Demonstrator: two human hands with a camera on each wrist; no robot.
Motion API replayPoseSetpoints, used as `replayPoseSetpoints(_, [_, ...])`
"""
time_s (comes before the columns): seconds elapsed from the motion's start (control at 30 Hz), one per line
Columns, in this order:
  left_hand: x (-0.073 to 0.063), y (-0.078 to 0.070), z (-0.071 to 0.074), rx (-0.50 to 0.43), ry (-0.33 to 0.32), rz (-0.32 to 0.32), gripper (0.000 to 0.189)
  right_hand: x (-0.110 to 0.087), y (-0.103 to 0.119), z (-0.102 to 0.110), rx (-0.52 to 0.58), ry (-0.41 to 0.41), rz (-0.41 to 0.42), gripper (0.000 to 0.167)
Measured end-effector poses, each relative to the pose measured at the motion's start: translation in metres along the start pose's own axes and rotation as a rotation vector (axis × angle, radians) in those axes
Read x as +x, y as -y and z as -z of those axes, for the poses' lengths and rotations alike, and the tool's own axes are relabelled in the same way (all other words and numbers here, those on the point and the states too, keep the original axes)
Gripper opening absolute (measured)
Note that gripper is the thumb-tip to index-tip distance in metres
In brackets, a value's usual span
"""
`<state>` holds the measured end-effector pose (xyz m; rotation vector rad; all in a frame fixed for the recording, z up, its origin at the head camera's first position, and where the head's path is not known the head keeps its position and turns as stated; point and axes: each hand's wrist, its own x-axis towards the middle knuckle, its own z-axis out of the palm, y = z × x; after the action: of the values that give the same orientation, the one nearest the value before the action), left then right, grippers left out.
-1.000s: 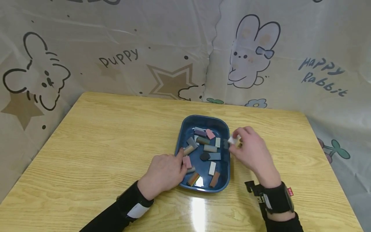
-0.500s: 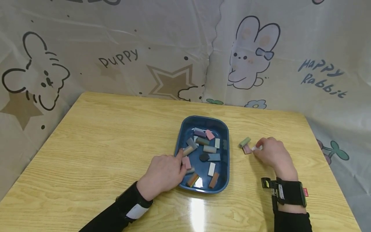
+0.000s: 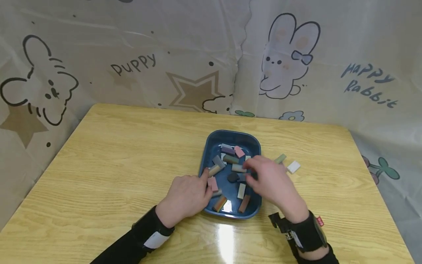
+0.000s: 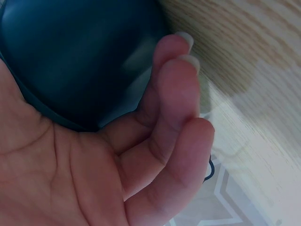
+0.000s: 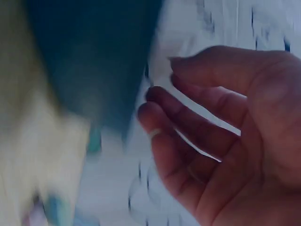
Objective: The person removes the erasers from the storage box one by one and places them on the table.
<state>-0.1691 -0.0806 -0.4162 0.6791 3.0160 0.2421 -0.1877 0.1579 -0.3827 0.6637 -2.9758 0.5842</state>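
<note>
A dark blue tray (image 3: 230, 135) holds several small coloured blocks, among them a pink block (image 3: 213, 184), a white block (image 3: 241, 191) and a brown block (image 3: 244, 204). My left hand (image 3: 184, 196) grips the tray's left wall, with thumb and forefinger at the rim; in the left wrist view its other fingers curl beside the tray's outside. Over the tray's right side hovers my right hand (image 3: 271, 179), fingers loosely bent and apart, holding nothing. It is nearest a grey-beige block (image 3: 239, 168) and a blue-grey block (image 3: 242, 177), which it partly hides.
Right of the tray, a green block (image 3: 280, 158) and another white block (image 3: 293, 167) lie on the wooden table (image 3: 132, 154). A printed cloth (image 3: 197, 47) hangs behind the table's back edge.
My right hand carried a white block and a green block out to the right and let them go on the table. It then came back left over the tray. My left hand stayed put.
</note>
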Motion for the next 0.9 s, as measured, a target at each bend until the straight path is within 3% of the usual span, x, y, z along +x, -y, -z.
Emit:
replayPoseSetpoints(0.13, [0.001, 0.000, 0.000, 0.005, 0.002, 0.007, 0.052, 0.004, 0.024, -0.027, 0.011, 0.061, 0.163, 0.025])
replayPoseSetpoints(0.27, [0.001, -0.001, 0.001, 0.008, 0.013, 0.010, 0.051, 0.007, 0.033, -0.048, 0.029, 0.095, 0.225, 0.032])
replayPoseSetpoints(0.47, [0.001, -0.001, 0.003, 0.016, 0.046, 0.024, 0.050, 0.008, 0.036, -0.060, 0.071, 0.094, 0.256, 0.028])
replayPoseSetpoints(0.77, [0.000, -0.001, 0.001, 0.001, 0.019, 0.024, 0.050, 0.008, 0.037, -0.060, 0.086, 0.109, 0.271, 0.022])
replayPoseSetpoints(0.9, [0.000, -0.001, 0.001, -0.009, 0.038, 0.032, 0.050, 0.007, 0.037, -0.062, 0.130, 0.137, 0.276, 0.015])
